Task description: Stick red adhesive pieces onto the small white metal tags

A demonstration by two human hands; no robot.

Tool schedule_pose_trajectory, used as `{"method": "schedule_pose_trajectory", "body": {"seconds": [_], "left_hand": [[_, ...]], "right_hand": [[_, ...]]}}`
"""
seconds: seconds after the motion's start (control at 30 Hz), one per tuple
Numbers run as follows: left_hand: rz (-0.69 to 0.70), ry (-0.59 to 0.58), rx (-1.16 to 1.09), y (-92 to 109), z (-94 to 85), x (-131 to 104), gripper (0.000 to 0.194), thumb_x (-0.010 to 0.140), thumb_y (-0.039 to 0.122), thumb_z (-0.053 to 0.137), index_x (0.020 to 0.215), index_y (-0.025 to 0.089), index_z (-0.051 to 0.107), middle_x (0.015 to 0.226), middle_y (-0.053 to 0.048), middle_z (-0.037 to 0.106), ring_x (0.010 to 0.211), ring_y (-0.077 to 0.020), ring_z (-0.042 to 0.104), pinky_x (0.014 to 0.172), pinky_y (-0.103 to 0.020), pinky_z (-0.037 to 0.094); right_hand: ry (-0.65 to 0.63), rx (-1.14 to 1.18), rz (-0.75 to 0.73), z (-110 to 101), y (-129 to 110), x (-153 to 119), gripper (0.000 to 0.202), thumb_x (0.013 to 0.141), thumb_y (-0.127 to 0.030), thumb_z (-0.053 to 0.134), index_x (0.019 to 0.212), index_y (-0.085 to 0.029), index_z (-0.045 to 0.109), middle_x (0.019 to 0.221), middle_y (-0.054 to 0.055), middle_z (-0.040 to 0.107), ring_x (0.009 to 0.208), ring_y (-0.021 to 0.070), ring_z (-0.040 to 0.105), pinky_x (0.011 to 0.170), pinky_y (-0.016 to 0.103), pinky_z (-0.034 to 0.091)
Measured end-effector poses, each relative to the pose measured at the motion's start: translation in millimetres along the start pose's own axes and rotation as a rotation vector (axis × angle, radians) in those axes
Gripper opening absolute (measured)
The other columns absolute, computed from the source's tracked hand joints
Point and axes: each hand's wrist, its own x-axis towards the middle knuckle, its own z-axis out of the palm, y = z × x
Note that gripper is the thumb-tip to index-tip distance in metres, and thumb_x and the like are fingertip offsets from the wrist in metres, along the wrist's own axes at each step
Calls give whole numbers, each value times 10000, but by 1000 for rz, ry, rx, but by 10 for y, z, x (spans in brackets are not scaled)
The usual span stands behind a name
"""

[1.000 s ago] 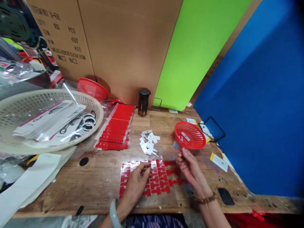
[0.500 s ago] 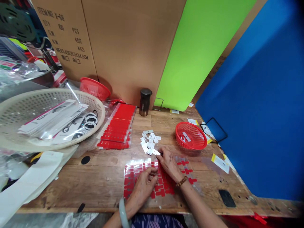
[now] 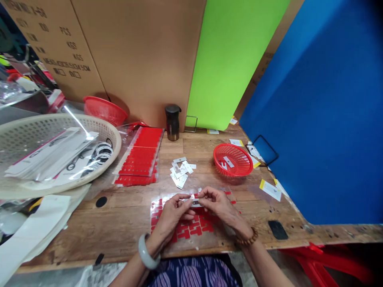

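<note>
Between my two hands is a small white card [image 3: 195, 203] with a dark mark at its middle. My left hand [image 3: 176, 209] pinches its left end, and my right hand [image 3: 218, 204] pinches the right end. Below them, a clear sheet with red T-shaped stickers [image 3: 191, 230] lies on the table, partly covered by my hands. Just beyond is a loose pile of small white cards [image 3: 181, 172]. A red plastic basket [image 3: 245, 159] to the right of the pile holds a few white pieces.
Red sticker sheets [image 3: 140, 155] are stacked at the left, beside a large cream basket [image 3: 115, 159] of packaged cards. A dark flask [image 3: 172, 123] stands at the back before cardboard [image 3: 143, 59] and a green panel [image 3: 227, 71]. The blue panel [image 3: 314, 119] bounds the right side.
My right hand has come back from the pile with a white card. My left hand has closed on the card's other end. The whole view has shifted slightly.
</note>
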Motion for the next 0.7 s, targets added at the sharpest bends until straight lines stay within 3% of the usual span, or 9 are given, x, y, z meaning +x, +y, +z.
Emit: {"method": "schedule_pose_trajectory", "body": {"seconds": [0.13,0.27,0.37,0.5,0.7], "left_hand": [[-59,-28,-31,81,54,-78,337,675,312,750,884,113,576,560,-32,668,455,-100,621,484,-167,505],[-89,0,-61,99,73,-128,326,644,298,776,834,114,585,577,-29,675,464,-103,627,486,-175,525],[-87,-12,-72,108,76,-146,320,641,290,780,823,110,589,577,-34,675,463,-105,629,478,-171,524],[-132,-9,-109,131,83,-161,290,644,247,782,811,107,590,576,-39,670,462,-108,628,471,-169,522],[-182,2,-154,100,84,-148,220,665,189,766,788,102,606,600,-43,668,481,-111,635,478,-172,526]], "right_hand": [[-44,13,-47,72,-21,-166,207,774,-300,662,940,-192,604,706,-31,546,608,104,486,560,222,379],[-1,-235,-188,62,-46,-265,236,778,-235,675,1007,-222,616,775,-18,560,667,123,506,604,237,406],[21,-447,-321,45,-64,-320,188,838,-205,611,1024,-231,612,934,20,589,826,157,546,743,279,435],[6,-557,-441,37,-25,-359,186,903,-201,514,1079,-223,571,1040,53,599,988,186,539,860,311,431],[75,-544,-432,100,119,-384,195,925,-258,473,1082,-238,587,1034,62,621,987,197,568,867,330,455]]}}
